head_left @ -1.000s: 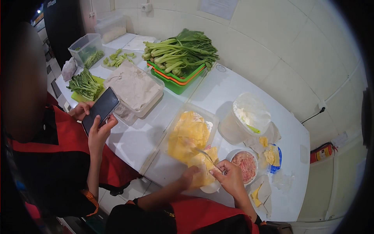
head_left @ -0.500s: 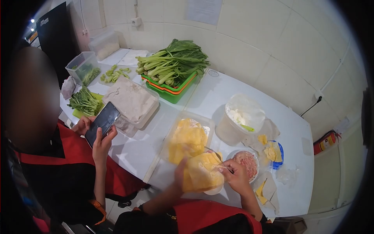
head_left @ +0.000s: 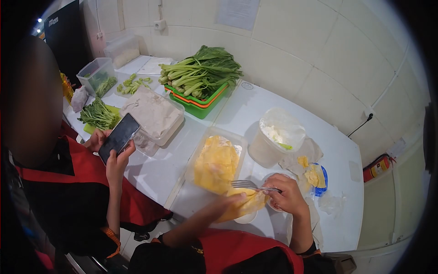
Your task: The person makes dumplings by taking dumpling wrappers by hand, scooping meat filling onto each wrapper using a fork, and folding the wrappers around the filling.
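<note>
My left hand point(head_left: 224, 206), blurred by motion, holds a yellow wrapper sheet point(head_left: 246, 203) that is partly folded over. In my right hand point(head_left: 285, 192) is a metal fork point(head_left: 246, 184), its tines pointing left above the wrapper; the fingers also touch the wrapper's right end. Just behind my left hand, a clear tub point(head_left: 242, 157) holds a stack of yellow sheets point(head_left: 216, 160). A bowl of pink minced filling point(head_left: 276, 203) is mostly hidden under my right hand. A small white dish point(head_left: 246, 218) shows below the wrapper.
At the left a co-worker point(head_left: 68, 196) holds a phone point(head_left: 119, 137). Further back are a green basket point(head_left: 196, 109) of leafy greens point(head_left: 200, 73) and a cloth-covered tub point(head_left: 153, 114). A white-powder bucket point(head_left: 269, 146) and a blue-edged packet point(head_left: 321, 180) stand to the right.
The wrapper, earlier spread flat, is now folded over. My right hand has moved right and up over the bowl, and the fork now points left. The view has shifted slightly.
</note>
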The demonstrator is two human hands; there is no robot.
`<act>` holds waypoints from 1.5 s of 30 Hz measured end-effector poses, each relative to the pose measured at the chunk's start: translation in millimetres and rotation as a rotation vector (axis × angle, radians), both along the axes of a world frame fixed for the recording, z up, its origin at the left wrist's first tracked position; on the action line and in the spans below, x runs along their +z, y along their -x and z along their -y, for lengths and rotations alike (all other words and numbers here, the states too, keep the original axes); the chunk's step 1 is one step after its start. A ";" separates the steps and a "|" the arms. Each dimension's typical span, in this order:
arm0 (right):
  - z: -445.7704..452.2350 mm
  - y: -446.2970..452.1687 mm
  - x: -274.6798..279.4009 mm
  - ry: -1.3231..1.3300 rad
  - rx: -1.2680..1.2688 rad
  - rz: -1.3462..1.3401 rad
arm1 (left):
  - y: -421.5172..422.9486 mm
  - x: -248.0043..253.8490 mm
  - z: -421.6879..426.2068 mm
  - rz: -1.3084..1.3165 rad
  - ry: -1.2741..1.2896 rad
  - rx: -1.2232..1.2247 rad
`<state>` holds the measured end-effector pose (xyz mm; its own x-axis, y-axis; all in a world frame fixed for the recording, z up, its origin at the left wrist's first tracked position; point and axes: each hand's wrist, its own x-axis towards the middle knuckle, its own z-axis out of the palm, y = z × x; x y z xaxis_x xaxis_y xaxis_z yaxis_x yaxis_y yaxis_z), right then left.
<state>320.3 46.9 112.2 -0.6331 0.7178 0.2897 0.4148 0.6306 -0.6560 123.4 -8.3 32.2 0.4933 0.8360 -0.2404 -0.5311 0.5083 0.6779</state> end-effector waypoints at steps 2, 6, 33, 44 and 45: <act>-1.4 1.2 -2.2 0.008 0.011 0.021 | -7.7 -16.7 -1.2 -0.250 0.031 0.061; -2.7 -6.6 -3.2 -0.011 0.035 -0.014 | -7.9 -19.0 -3.5 -0.532 -0.036 0.137; 7.2 -12.5 -8.2 0.003 0.029 -0.146 | 26.7 7.5 -6.0 -0.375 -0.044 0.195; 14.6 -35.4 4.7 0.255 -0.040 -0.326 | 115.4 -52.8 7.1 -0.150 -0.062 0.461; 12.8 -32.1 9.9 0.280 -0.041 -0.234 | 128.5 -61.7 13.7 -0.168 -0.032 0.490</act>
